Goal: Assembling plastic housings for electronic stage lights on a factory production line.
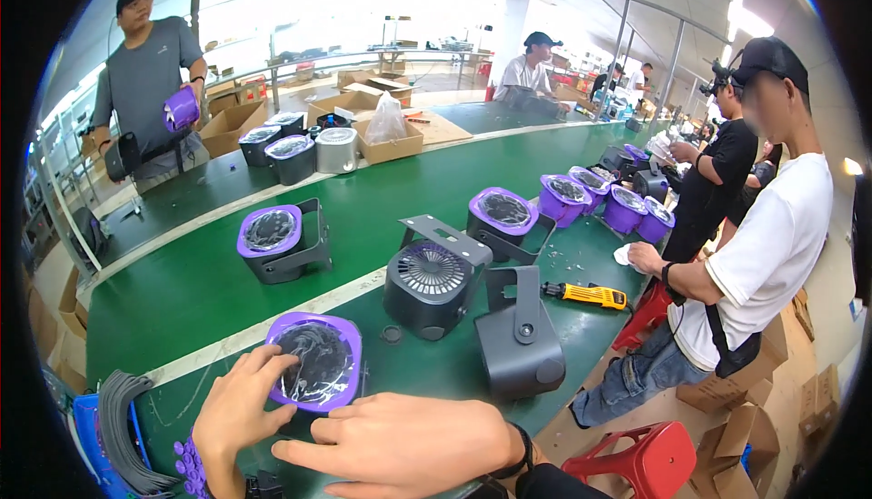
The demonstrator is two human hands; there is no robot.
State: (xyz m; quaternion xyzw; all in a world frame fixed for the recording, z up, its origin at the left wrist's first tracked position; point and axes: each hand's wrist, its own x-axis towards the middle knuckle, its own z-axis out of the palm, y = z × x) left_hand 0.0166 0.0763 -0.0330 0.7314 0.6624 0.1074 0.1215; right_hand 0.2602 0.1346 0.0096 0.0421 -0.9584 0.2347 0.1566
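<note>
In front of me lies a dark grey housing with a purple rim [354, 367], its dark face under clear, wrinkled film. My left hand [238, 404] curls round its left side, with fingertips on the rim and film. Close to its near edge is my right hand [413, 444], palm down, fingers stretched to the left with nothing seen in them. Just beyond stand a grey housing with a round slotted grille [431, 274] and a bracket, and another bracketed grey housing [522, 345] to the right. A small dark round cap [391, 335] rests between them.
Two bracketed purple-rimmed housings [271, 231] [503, 212] sit on the green bench. A yellow power tool [589, 296] lies to the right. Grey strips [127, 431] and small purple pieces [188, 467] are near left. A red stool [640, 463] and co-workers [772, 190] stand right; another person [150, 72] far left.
</note>
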